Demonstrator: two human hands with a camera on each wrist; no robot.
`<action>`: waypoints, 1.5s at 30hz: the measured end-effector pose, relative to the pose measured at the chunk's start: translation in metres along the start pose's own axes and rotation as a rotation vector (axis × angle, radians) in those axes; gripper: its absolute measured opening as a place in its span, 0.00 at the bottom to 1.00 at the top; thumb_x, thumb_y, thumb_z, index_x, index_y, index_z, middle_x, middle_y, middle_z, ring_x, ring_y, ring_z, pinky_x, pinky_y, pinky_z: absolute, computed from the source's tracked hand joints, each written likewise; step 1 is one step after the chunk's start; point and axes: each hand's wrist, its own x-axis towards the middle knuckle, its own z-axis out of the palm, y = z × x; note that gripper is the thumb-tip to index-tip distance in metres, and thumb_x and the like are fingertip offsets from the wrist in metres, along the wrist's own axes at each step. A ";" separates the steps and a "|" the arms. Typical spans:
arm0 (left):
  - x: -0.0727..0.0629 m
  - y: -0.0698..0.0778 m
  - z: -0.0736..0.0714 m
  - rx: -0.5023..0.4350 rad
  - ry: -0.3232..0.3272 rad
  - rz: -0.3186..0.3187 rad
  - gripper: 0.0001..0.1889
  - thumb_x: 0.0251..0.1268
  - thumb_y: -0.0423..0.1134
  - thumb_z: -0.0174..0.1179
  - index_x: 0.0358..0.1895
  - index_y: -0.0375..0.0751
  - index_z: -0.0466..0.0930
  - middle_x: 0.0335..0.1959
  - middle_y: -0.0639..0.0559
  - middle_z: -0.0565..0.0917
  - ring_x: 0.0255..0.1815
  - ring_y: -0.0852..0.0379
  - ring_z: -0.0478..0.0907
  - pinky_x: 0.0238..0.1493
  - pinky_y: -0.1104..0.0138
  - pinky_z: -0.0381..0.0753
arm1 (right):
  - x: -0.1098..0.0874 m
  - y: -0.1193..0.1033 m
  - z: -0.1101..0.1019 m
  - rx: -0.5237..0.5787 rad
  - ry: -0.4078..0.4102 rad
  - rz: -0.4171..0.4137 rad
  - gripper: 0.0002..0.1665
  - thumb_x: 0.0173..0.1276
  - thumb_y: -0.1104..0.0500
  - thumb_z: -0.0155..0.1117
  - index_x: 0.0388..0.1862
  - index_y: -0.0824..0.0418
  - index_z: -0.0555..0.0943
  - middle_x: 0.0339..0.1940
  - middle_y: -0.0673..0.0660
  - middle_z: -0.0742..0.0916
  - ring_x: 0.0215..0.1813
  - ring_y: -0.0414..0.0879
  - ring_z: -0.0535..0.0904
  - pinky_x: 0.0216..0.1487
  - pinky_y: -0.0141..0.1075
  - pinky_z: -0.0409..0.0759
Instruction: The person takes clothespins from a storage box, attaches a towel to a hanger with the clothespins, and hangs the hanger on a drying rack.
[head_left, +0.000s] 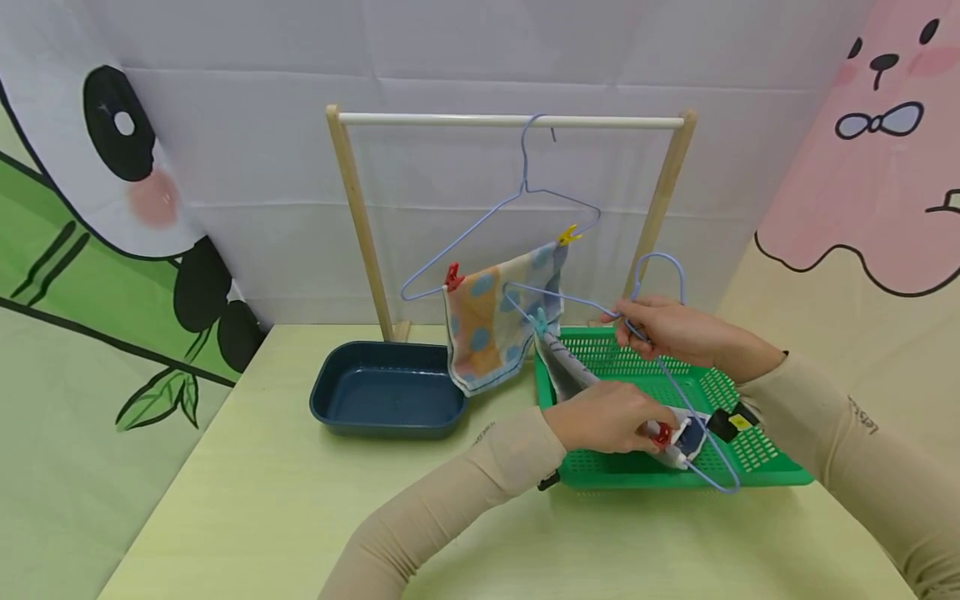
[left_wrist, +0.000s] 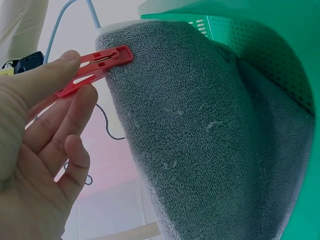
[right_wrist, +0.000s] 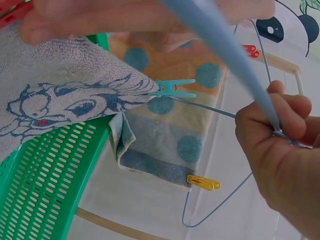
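Note:
My right hand (head_left: 682, 333) grips a light blue wire hanger (head_left: 660, 254) near its neck, above the green basket. A grey towel (left_wrist: 175, 110), with a blue line drawing on its other face, hangs from that hanger. At one corner a teal clothespin (right_wrist: 172, 89) clips the towel to the wire. My left hand (head_left: 611, 417) pinches a red clothespin (left_wrist: 122, 54) between thumb and fingers at the opposite corner. The pin's tip lies over the towel's edge; the head view mostly hides it behind the fingers.
A green perforated basket (head_left: 750, 480) sits beneath both hands. Behind it, a rack with a white rod (head_left: 450, 120) carries another hanger (head_left: 480, 225) and a dotted towel (head_left: 480, 325) held by red and yellow clothespins. A dark blue tray (head_left: 386, 429) stands left of the basket.

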 end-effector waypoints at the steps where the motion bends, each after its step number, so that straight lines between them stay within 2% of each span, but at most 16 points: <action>1: 0.000 -0.001 0.000 -0.004 0.002 0.001 0.17 0.62 0.46 0.63 0.55 0.52 0.80 0.40 0.65 0.82 0.32 0.74 0.73 0.36 0.81 0.69 | 0.000 0.001 0.000 -0.006 0.002 -0.006 0.28 0.80 0.49 0.33 0.56 0.73 0.67 0.27 0.53 0.75 0.21 0.41 0.61 0.28 0.33 0.65; 10: -0.009 -0.012 -0.009 -0.055 0.044 -0.018 0.18 0.63 0.42 0.63 0.56 0.49 0.79 0.45 0.61 0.83 0.36 0.74 0.76 0.37 0.82 0.71 | 0.001 0.003 -0.006 -0.039 0.014 -0.037 0.28 0.80 0.49 0.34 0.55 0.74 0.68 0.27 0.53 0.75 0.20 0.41 0.59 0.27 0.32 0.65; 18: -0.018 -0.026 -0.017 -0.048 0.129 -0.020 0.14 0.63 0.40 0.63 0.52 0.46 0.81 0.46 0.57 0.84 0.37 0.73 0.79 0.40 0.81 0.71 | 0.002 0.004 -0.010 -0.164 0.027 -0.076 0.27 0.80 0.50 0.35 0.45 0.72 0.73 0.25 0.55 0.76 0.20 0.43 0.60 0.27 0.34 0.66; 25: -0.028 -0.039 -0.026 -0.032 0.199 -0.076 0.12 0.64 0.40 0.62 0.50 0.47 0.82 0.44 0.58 0.84 0.37 0.71 0.79 0.38 0.80 0.72 | 0.005 0.005 -0.011 -0.209 0.057 -0.065 0.29 0.80 0.52 0.35 0.23 0.65 0.74 0.32 0.58 0.79 0.22 0.45 0.62 0.34 0.36 0.69; 28: -0.033 -0.044 -0.029 -0.041 0.222 -0.111 0.12 0.64 0.40 0.62 0.49 0.46 0.82 0.44 0.57 0.84 0.38 0.70 0.79 0.38 0.79 0.72 | 0.005 0.006 -0.012 -0.247 0.083 -0.056 0.30 0.80 0.52 0.35 0.26 0.67 0.76 0.31 0.58 0.80 0.21 0.46 0.62 0.34 0.37 0.68; 32: -0.039 -0.053 -0.033 -0.053 0.288 -0.138 0.09 0.66 0.39 0.60 0.47 0.47 0.82 0.43 0.57 0.84 0.37 0.68 0.79 0.37 0.78 0.72 | 0.005 0.009 -0.013 -0.320 0.131 -0.038 0.29 0.80 0.50 0.35 0.43 0.70 0.78 0.26 0.56 0.78 0.19 0.45 0.61 0.31 0.37 0.67; 33: -0.041 -0.056 -0.033 -0.052 0.313 -0.142 0.09 0.66 0.39 0.60 0.47 0.47 0.82 0.42 0.57 0.84 0.37 0.67 0.79 0.37 0.78 0.73 | 0.006 0.010 -0.013 -0.341 0.140 -0.037 0.29 0.80 0.49 0.35 0.44 0.70 0.78 0.24 0.56 0.77 0.19 0.45 0.61 0.30 0.37 0.67; 35: -0.044 -0.060 -0.034 -0.049 0.365 -0.154 0.08 0.66 0.39 0.59 0.45 0.46 0.83 0.40 0.58 0.84 0.37 0.66 0.79 0.37 0.77 0.73 | 0.006 0.011 -0.013 -0.393 0.170 -0.036 0.29 0.79 0.48 0.36 0.43 0.69 0.78 0.20 0.54 0.74 0.17 0.43 0.59 0.27 0.37 0.66; 38: -0.049 -0.066 -0.037 -0.062 0.429 -0.186 0.07 0.67 0.38 0.58 0.44 0.44 0.83 0.39 0.56 0.85 0.37 0.64 0.80 0.39 0.75 0.74 | 0.007 0.015 -0.013 -0.494 0.213 -0.059 0.30 0.79 0.47 0.36 0.34 0.67 0.78 0.20 0.54 0.74 0.19 0.44 0.61 0.28 0.38 0.66; 41: -0.054 -0.071 -0.039 -0.071 0.465 -0.236 0.08 0.68 0.37 0.57 0.44 0.43 0.83 0.39 0.55 0.85 0.38 0.62 0.80 0.40 0.73 0.74 | 0.007 0.018 -0.013 -0.592 0.257 -0.096 0.29 0.80 0.50 0.36 0.27 0.65 0.75 0.22 0.54 0.75 0.23 0.46 0.65 0.33 0.39 0.68; 45: -0.059 -0.077 -0.038 -0.055 0.512 -0.294 0.07 0.67 0.37 0.56 0.42 0.43 0.83 0.37 0.56 0.84 0.38 0.63 0.78 0.42 0.74 0.73 | 0.007 0.021 -0.014 -0.651 0.289 -0.124 0.28 0.79 0.50 0.36 0.25 0.64 0.74 0.20 0.55 0.75 0.24 0.48 0.66 0.35 0.40 0.68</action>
